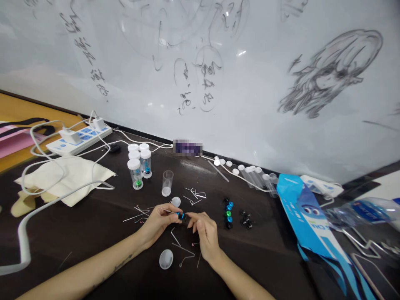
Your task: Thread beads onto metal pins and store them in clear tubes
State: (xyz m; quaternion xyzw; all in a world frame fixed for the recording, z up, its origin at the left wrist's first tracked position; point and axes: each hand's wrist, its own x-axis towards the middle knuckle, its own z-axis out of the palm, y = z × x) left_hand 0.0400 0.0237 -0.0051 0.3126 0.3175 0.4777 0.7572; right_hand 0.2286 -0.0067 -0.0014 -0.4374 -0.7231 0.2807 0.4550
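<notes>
A whiteboard (250,83) backs the dark table (93,233), where the person's forearms converge from the lower edge toward the middle. The left hand (158,225) and right hand (203,233) meet fingertip to fingertip, both pinched on one small blue bead (180,215) held just above the tabletop between them, equally near to each. A thin metal pin (167,211) runs leftward from the bead into the left hand's fingers, its long axis lying roughly across the table, side to side.
</notes>
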